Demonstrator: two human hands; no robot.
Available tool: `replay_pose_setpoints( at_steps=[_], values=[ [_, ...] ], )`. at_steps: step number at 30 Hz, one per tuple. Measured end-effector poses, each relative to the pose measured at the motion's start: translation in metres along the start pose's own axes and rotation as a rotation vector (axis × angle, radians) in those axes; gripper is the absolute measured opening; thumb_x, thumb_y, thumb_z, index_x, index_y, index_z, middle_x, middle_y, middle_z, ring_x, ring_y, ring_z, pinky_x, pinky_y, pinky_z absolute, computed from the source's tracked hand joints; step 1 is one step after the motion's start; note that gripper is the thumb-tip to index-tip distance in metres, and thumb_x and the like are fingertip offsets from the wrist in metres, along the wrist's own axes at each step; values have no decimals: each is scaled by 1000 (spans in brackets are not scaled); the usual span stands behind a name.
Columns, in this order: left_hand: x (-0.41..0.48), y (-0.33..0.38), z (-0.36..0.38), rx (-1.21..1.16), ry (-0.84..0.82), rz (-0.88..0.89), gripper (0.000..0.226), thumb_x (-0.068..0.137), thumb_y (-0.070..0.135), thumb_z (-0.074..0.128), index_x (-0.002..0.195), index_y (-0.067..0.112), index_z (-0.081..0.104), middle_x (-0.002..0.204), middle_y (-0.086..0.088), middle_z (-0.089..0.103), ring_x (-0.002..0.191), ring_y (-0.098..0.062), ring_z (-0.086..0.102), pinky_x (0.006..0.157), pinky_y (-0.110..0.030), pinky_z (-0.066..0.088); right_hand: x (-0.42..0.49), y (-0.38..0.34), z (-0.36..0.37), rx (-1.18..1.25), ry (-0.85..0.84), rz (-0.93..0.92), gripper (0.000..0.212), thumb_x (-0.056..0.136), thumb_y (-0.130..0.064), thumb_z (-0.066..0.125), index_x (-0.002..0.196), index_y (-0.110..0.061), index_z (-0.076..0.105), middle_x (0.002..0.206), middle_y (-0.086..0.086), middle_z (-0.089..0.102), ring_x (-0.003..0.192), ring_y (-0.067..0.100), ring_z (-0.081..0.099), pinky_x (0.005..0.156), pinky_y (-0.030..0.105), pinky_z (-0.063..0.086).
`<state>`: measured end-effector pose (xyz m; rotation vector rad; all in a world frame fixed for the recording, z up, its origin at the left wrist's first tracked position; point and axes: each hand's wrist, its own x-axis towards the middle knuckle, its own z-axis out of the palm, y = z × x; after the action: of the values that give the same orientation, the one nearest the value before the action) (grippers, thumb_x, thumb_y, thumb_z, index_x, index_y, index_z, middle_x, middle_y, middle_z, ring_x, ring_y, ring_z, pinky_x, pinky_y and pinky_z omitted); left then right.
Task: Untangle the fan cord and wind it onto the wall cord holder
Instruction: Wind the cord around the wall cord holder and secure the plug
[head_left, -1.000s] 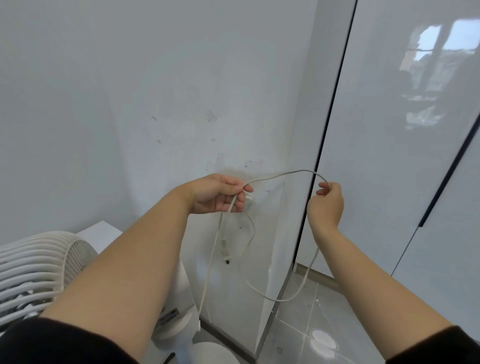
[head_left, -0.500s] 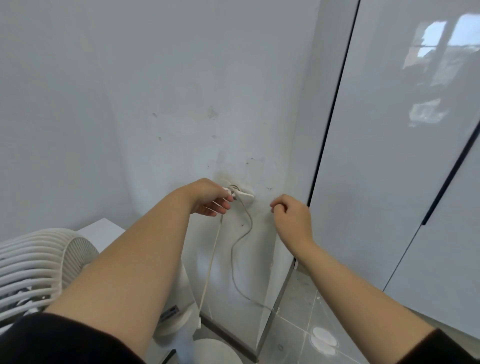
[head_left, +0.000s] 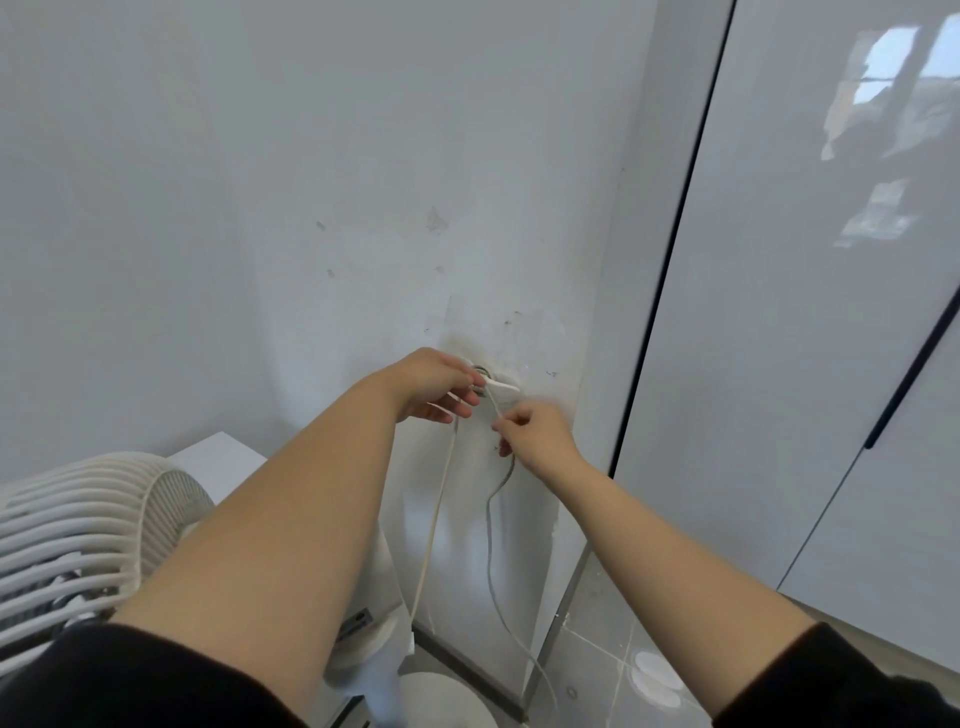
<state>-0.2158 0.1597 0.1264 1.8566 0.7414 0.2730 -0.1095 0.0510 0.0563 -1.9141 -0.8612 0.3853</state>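
Pinching cord (head_left: 435, 525) under the holder (head_left: 503, 388), right hand (head_left: 540, 439) now nearer; left hand (head_left: 431, 385) pinching too.

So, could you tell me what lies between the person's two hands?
The head view shows the wall cord holder and a short stretch of fan cord between the left hand and the right hand.

Holder (head_left: 503, 387): left part behind the left hand (head_left: 434, 387); turns on it too small to count.
Cord (head_left: 435, 519): top hidden under the left hand, grip unclear; one strand is lost by the fan's base, the other fades near the bottom edge.
Right hand (head_left: 537, 434): fingertips blurred at the cord.
Fan (head_left: 78, 535): cut by the left edge.
Sleeves (head_left: 130, 675): cut by the bottom edge.
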Motion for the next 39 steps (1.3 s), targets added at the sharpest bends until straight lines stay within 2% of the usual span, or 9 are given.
replay_pose_setpoints(
  at_steps=[5,10,13,19,25,28,33,36,39],
  values=[
    [2,-2,1,69,-37,26,32,92,5,47,119,14,61,84,-4,65,65,-14,62,59,-23,50,-2,-7,-22,-49,382,-160,16,89,-16,55,77,-14,64,73,-5,58,69,12,53,61,23,37],
    [1,0,8,192,-180,4,56,87,2,52,136,28,44,90,-6,68,70,-18,65,65,-26,52,-4,-7,-29,-327,431,-264,20,91,-11,44,98,-11,63,84,3,66,77,21,57,66,29,43],
    [2,2,12,272,-209,4,61,87,2,52,139,31,39,89,-8,67,68,-19,65,66,-28,51,-4,-1,-29,-436,455,-286,19,92,-11,42,98,-9,60,80,8,67,74,27,59,65,35,48],
    [2,1,10,291,-171,37,45,86,-4,43,123,22,49,90,-12,65,68,-20,63,63,-26,49,1,12,-21,-601,402,-273,18,93,-12,40,88,-4,55,75,12,63,68,31,57,55,33,36],
    [6,1,7,257,-156,39,47,86,-6,45,120,24,55,82,-9,64,64,-18,62,60,-24,48,3,30,2,-712,299,-262,14,92,-10,39,89,-5,52,83,13,62,63,26,44,55,32,28],
    [7,0,4,230,-132,46,46,85,-6,48,116,25,62,79,-8,63,62,-17,62,59,-23,47,6,32,13,-678,275,-249,14,91,-9,41,91,-5,55,84,11,63,68,27,50,56,32,31],
    [9,-7,-10,161,64,19,21,89,4,50,96,11,68,68,-6,62,53,-14,59,55,-22,45,14,33,31,-676,276,-232,15,91,-9,41,81,-6,52,79,14,63,69,31,56,57,33,32],
    [12,-11,-17,205,138,-79,24,90,3,43,99,4,65,69,-8,61,56,-17,58,56,-24,46,18,34,39,-689,271,-191,17,92,-13,40,78,-8,48,73,12,58,64,27,49,56,31,32],
    [16,-13,-20,220,142,-195,22,94,6,45,108,2,62,71,-9,59,56,-18,57,55,-25,44,24,31,46,-470,231,-133,18,90,-14,45,78,-4,55,75,12,63,70,30,57,56,32,37]
  ],
)
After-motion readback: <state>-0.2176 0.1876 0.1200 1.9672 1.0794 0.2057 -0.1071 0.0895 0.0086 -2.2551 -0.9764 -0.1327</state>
